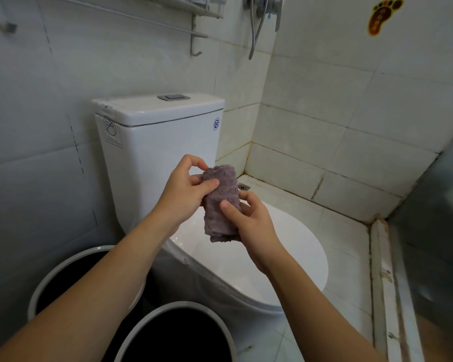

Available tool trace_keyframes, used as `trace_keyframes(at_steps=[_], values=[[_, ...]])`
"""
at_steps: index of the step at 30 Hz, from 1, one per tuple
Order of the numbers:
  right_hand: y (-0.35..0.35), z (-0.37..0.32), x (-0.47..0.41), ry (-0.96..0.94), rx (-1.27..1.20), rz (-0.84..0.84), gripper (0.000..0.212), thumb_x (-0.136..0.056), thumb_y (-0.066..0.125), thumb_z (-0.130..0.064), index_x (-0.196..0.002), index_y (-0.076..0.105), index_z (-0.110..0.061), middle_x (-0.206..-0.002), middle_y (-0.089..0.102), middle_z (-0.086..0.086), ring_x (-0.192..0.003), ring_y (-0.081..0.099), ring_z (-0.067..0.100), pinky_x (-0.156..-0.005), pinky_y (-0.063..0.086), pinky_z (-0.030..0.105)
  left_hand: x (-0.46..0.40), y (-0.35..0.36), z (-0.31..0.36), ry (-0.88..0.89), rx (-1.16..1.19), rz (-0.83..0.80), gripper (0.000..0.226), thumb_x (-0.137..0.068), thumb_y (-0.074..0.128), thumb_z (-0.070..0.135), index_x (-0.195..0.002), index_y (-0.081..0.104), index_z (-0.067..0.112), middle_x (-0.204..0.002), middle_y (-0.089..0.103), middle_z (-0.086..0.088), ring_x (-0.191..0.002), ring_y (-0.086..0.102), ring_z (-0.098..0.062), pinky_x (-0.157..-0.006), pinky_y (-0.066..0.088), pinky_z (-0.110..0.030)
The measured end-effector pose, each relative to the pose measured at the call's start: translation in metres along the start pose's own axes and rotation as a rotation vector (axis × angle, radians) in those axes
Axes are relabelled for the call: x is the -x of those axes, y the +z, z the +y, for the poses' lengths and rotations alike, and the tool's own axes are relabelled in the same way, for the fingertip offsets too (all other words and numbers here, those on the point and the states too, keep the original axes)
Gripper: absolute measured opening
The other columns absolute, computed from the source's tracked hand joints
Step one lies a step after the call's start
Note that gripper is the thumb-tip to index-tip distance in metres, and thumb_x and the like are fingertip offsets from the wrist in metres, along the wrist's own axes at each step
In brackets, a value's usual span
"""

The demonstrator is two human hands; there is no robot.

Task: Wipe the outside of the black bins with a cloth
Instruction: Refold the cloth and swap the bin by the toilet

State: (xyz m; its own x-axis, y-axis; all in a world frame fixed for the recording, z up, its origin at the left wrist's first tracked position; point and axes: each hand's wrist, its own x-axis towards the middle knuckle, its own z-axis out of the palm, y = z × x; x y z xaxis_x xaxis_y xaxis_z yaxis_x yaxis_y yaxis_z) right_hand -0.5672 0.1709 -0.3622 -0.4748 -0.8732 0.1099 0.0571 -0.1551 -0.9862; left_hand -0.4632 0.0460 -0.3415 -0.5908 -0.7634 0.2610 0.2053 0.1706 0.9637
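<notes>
We have a single view, worn on the person's head, looking forward and steeply down. Our wide lens bows the wall tiles near the frame edges. Both forearms enter from 6 o'clock and reach toward centre, so the hands sit close beneath the camera. The toilet cistern (162,131) stands at 12 o'clock of centre, farther off. The two bin rims (71,259) lie at 7 o'clock, very near and cut by the frame's lower edge.

Both forearms bare, extended forward. Left hand (183,189) – fingers curled, thumb pinching. Right hand (249,226) – thumb pressed, fingers wrapped, slightly lower.
</notes>
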Motion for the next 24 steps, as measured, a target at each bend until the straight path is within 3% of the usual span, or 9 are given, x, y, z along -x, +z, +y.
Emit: trace_keyframes(at_steps=[4, 9, 11, 15, 17, 19, 21, 24], values=[[-0.002, -0.005, 0.002, -0.04, -0.021, -0.032, 0.028, -0.09, 0.066, -0.024, -0.118, 0.064, -0.02, -0.1, 0.072, 0.014, -0.077, 0.069, 0.029, -0.058, 0.051, 0.035, 0.001, -0.001, -0.003, 0.082, -0.139, -0.031, 0.026, -0.091, 0.068, 0.014, -0.087, 0.054, 0.035, -0.08, 0.075, -0.008, -0.066, 0.065, -0.014, -0.062, 0.053, -0.026], [-0.001, -0.004, 0.002, 0.115, -0.306, -0.18, 0.04, -0.097, 0.055, -0.039, -0.131, 0.054, -0.017, -0.123, 0.065, 0.019, -0.106, 0.064, 0.047, -0.092, 0.04, 0.066, 0.003, -0.003, -0.005, 0.089, -0.115, -0.078, 0.023, -0.091, 0.069, 0.014, -0.09, 0.056, 0.032, -0.079, 0.075, -0.002, -0.063, 0.063, -0.009, -0.061, 0.05, -0.019], [0.001, -0.004, 0.003, 0.211, -0.437, -0.301, 0.051, -0.1, 0.043, -0.047, -0.138, 0.051, -0.013, -0.133, 0.058, 0.022, -0.112, 0.06, 0.047, -0.1, 0.039, 0.069, 0.005, -0.009, -0.006, 0.077, -0.123, -0.132, 0.024, -0.091, 0.069, 0.014, -0.087, 0.057, 0.034, -0.078, 0.074, -0.002, -0.059, 0.064, -0.009, -0.059, 0.051, -0.02], [0.008, 0.006, 0.001, 0.244, -0.389, -0.256, 0.032, -0.103, 0.046, -0.035, -0.13, 0.047, -0.017, -0.116, 0.064, 0.026, -0.093, 0.064, 0.042, -0.097, 0.039, 0.071, 0.006, -0.03, -0.018, 0.003, -0.24, -0.187, 0.021, -0.09, 0.071, 0.016, -0.089, 0.058, 0.032, -0.077, 0.074, 0.0, -0.058, 0.06, -0.008, -0.065, 0.048, -0.025], [0.017, 0.015, -0.001, 0.231, -0.266, -0.181, 0.024, -0.103, 0.048, -0.034, -0.124, 0.046, -0.024, -0.107, 0.069, 0.02, -0.087, 0.067, 0.038, -0.084, 0.044, 0.062, 0.008, -0.046, -0.033, -0.085, -0.326, -0.16, 0.012, -0.091, 0.069, 0.025, -0.096, 0.059, 0.03, -0.081, 0.075, 0.002, -0.067, 0.062, -0.008, -0.068, 0.045, -0.027], [0.031, 0.027, -0.003, 0.23, -0.115, -0.107, 0.019, -0.102, 0.049, -0.036, -0.12, 0.047, -0.031, -0.103, 0.072, 0.014, -0.084, 0.07, 0.033, -0.064, 0.047, 0.043, 0.013, -0.069, -0.053, -0.212, -0.405, -0.138, 0.011, -0.092, 0.067, 0.032, -0.099, 0.061, 0.026, -0.085, 0.076, 0.001, -0.075, 0.065, -0.012, -0.068, 0.049, -0.03], [0.043, 0.043, -0.005, 0.228, -0.033, -0.046, 0.015, -0.1, 0.052, -0.035, -0.115, 0.049, -0.037, -0.107, 0.071, 0.014, -0.082, 0.07, 0.029, -0.049, 0.043, 0.028, 0.024, -0.102, -0.076, -0.312, -0.578, -0.139, 0.014, -0.089, 0.07, 0.034, -0.097, 0.062, 0.024, -0.09, 0.075, -0.001, -0.081, 0.067, -0.017, -0.076, 0.052, -0.033], [0.056, 0.067, -0.006, 0.201, 0.089, 0.005, 0.016, -0.098, 0.054, -0.033, -0.112, 0.051, -0.042, -0.11, 0.068, 0.01, -0.087, 0.068, 0.023, -0.053, 0.051, 0.028, 0.051, -0.149, -0.109, -0.455, -0.888, -0.185, 0.025, -0.084, 0.076, 0.038, -0.102, 0.065, 0.025, -0.103, 0.07, 0.0, -0.097, 0.066, -0.017, -0.092, 0.051, -0.033]])
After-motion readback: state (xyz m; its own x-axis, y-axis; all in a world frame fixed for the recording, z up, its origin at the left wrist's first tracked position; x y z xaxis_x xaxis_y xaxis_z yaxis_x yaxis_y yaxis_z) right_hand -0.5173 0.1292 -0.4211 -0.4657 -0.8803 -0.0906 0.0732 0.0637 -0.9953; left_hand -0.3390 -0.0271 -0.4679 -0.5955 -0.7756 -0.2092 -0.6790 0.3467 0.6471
